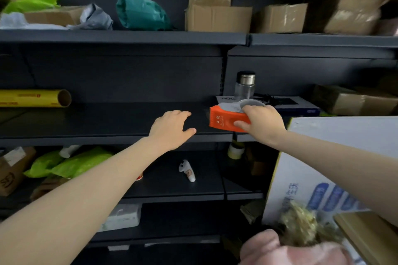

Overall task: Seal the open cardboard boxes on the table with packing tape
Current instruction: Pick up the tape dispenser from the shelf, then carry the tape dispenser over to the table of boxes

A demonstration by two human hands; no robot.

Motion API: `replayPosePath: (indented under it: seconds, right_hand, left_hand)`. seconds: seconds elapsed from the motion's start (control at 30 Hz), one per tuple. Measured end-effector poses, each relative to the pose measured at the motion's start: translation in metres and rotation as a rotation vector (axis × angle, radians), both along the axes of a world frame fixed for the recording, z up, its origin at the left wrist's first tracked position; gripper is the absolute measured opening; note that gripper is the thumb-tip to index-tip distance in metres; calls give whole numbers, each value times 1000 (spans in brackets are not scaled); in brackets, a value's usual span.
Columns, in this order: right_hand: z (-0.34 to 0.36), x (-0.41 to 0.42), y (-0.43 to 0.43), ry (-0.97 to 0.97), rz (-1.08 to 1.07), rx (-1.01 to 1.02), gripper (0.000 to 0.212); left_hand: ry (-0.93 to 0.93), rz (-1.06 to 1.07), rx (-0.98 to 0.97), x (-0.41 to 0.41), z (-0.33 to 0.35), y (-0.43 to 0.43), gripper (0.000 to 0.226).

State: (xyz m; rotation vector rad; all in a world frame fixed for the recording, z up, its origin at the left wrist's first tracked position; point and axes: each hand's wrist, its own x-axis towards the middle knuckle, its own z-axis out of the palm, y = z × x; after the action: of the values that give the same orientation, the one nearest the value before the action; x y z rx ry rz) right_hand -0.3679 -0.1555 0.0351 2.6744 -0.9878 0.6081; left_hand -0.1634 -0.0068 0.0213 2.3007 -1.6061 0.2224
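Right hand (pixel 261 125), centre right of the frame: thumb pressed on the front face of an orange pack (pixel 221 120), the other fingers curled over its top, so the pack is clamped between thumb and fingers. The same fingers lie across a grey roll (pixel 252 104), ring-shaped and lying flat on top of the pack. Whether this roll is the packing tape cannot be told from the frame.

Left hand (pixel 172 131), centre of the frame: fingers apart and lightly bent, thumb spread wide, holding nothing. It sits at the front edge of the middle shelf (pixel 107 118); contact with the shelf cannot be confirmed.

The orange pack sits on the same dark shelf, its lower edge at the shelf front. Just behind it stands a clear bottle (pixel 245 86) with a metal cap.

Far left on that shelf lies a yellow film roll (pixel 32 98).

Upper shelf: a teal bag (pixel 140 13) at upper centre, and closed cardboard boxes (pixel 217 17) to its right.

Lower shelf: green bags (pixel 71 163) at lower left and a white tube (pixel 187 170) near centre.

A large white carton (pixel 344 135) fills the right edge of the frame.
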Motion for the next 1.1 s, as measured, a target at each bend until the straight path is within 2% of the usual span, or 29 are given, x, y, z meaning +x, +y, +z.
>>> replayPosePath:
  seconds: [0.53, 0.83, 0.93, 1.1]
  right_hand:
    - [-7, -283, 46, -26, -276, 108, 46]
    - [-3, -410, 112, -15, -548, 83, 38]
    - [-3, -443, 145, 33, -659, 83, 29]
    - [-6, -488, 206, 51, -787, 84, 27]
  left_hand:
    - [26, -282, 24, -257, -11, -36, 58]
    - [28, -547, 26, -377, -10, -50, 60]
    - [39, -651, 13, -410, -19, -39, 59]
    - [66, -807, -5, -467, -31, -4, 54]
